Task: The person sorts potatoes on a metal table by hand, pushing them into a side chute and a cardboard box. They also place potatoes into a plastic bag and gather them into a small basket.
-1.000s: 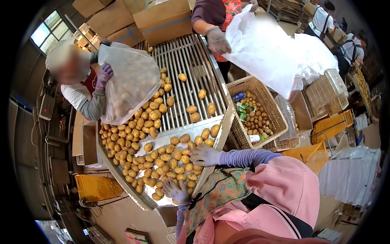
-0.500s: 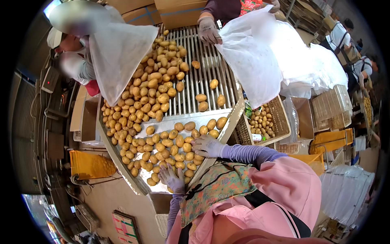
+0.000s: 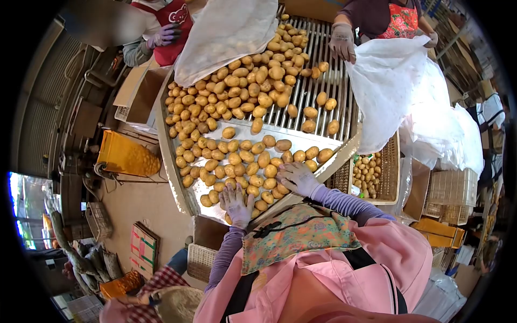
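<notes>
Potatoes (image 3: 252, 168) lie spread over a metal sorting tray (image 3: 312, 139) in front of me, and more are heaped farther back, partly on metal rollers (image 3: 320, 46). My left hand (image 3: 237, 207), in a pale glove, rests with fingers spread against the potatoes at the tray's near edge. To its right, my right hand (image 3: 299, 179), gloved too, lies with fingers stretched over potatoes beside the tray's right rim. Neither hand is closed round a potato.
A white sheet (image 3: 229, 37) partly covers the heap. At the far right a co-worker's gloved hand (image 3: 343, 44) touches another white sheet (image 3: 385, 81). A plastic crate (image 3: 392, 185) with potatoes stands right; a cardboard box (image 3: 132, 89) and yellow bag (image 3: 126, 153) are left.
My view has turned, moving the tray right in the picture. The left sheet has swung over the heap, revealing a co-worker's gloved hand and red apron. My hands stay at the potatoes.
</notes>
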A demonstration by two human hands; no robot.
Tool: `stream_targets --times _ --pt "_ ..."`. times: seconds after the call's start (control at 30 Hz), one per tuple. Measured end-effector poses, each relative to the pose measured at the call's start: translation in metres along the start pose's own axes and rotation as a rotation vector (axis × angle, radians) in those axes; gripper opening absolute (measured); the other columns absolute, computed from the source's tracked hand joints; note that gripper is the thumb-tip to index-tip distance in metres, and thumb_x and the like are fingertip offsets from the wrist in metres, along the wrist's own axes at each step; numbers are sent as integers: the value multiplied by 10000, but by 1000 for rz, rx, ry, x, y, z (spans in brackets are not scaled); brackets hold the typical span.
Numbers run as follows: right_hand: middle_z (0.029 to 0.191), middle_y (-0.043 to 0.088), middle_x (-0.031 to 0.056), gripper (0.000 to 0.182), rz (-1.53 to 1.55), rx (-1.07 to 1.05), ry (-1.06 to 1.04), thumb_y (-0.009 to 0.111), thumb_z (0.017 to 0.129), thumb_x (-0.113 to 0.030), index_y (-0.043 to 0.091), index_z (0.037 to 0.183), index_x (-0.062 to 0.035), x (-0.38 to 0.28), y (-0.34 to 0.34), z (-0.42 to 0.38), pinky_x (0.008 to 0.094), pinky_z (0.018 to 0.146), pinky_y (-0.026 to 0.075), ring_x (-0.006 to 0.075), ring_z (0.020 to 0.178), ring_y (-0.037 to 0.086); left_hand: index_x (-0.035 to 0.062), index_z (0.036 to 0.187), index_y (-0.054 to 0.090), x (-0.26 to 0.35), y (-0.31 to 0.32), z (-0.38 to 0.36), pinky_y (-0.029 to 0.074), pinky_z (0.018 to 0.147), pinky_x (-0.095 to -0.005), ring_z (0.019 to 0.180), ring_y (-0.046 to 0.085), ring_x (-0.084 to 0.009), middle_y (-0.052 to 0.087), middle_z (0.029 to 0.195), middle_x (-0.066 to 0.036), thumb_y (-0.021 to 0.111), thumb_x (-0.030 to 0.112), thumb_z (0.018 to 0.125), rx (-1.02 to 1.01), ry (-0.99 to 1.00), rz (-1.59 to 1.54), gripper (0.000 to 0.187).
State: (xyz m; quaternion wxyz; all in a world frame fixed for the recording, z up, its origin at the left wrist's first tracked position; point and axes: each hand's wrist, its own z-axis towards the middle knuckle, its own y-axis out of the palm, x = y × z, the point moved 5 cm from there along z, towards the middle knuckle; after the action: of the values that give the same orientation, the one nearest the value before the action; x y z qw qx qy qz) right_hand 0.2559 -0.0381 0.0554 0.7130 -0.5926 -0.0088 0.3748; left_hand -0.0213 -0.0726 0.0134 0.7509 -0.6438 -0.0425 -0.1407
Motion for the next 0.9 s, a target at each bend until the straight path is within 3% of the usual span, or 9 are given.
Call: stream_targets --times 0.3,0.4,0.5,0.57,0.67,0.7,0.8,0.87,0.9 --pt "1336 631 119 306 21 -52 51 577 1003 -333 695 1184 -116 2 1 -2 471 1050 441 325 1226 569 58 1488 525 2 -4 -1 139 1227 -619 1459 339 -502 383 1587 -291 636 483 930 7 -15 -34 710" --pt "1332 636 121 362 21 -58 25 579 1000 -344 669 1269 -120 4 2 -4 470 1062 436 331 1242 564 46 1481 529 3 -5 0 141 1227 -618 1452 346 -506 392 1580 -292 641 473 932 -6 -33 -35 705" --pt "1402 591 134 478 101 -91 34 601 976 -410 616 1388 -169 1 4 -5 515 1100 404 364 1314 518 36 1468 539 3 -5 -1 143 1226 -619 1447 353 -506 409 1570 -290 642 467 932 2 -22 -29 695" --pt "1488 521 138 559 47 -143 -43 623 942 -477 566 1464 -285 -15 -3 -1 570 1154 342 408 1401 439 26 1451 553 4 -3 2 142 1226 -623 1444 357 -504 423 1560 -288 643 468 931 33 -33 -57 689" --pt "1538 471 128 545 -38 -292 -157 637 917 -504 573 1445 -385 -32 15 7 608 1194 272 435 1447 381 30 1512 475 7 5 9 105 1227 -640 1458 328 -512 419 1566 -279 599 506 946 -3 -86 -3 750" --pt "1528 489 101 513 -35 -280 -146 636 921 -487 582 1425 -411 -32 18 12 583 1220 242 412 1456 384 30 1512 475 9 7 14 105 1227 -640 1458 328 -512 419 1566 -279 599 506 946 -4 -101 5 750" --pt "1520 502 80 473 -90 -258 -195 636 921 -476 610 1388 -407 -13 40 23 560 1226 237 385 1455 397 6 1531 429 21 20 27 73 1217 -665 1478 285 -518 397 1585 -268 574 530 950 -72 -134 39 797" --pt "1504 522 73 429 -128 -312 -194 629 926 -463 634 1350 -400 8 52 40 539 1231 230 350 1453 413 -35 1516 426 31 29 36 60 1207 -681 1491 251 -527 384 1591 -273 570 539 947 -6 -122 43 821" --pt "1497 530 76 422 -110 -309 -103 629 926 -462 640 1343 -398 20 54 50 536 1235 222 341 1453 416 -65 1493 436 34 33 45 56 1206 -678 1498 234 -528 387 1581 -290 564 541 949 -49 -111 36 824"
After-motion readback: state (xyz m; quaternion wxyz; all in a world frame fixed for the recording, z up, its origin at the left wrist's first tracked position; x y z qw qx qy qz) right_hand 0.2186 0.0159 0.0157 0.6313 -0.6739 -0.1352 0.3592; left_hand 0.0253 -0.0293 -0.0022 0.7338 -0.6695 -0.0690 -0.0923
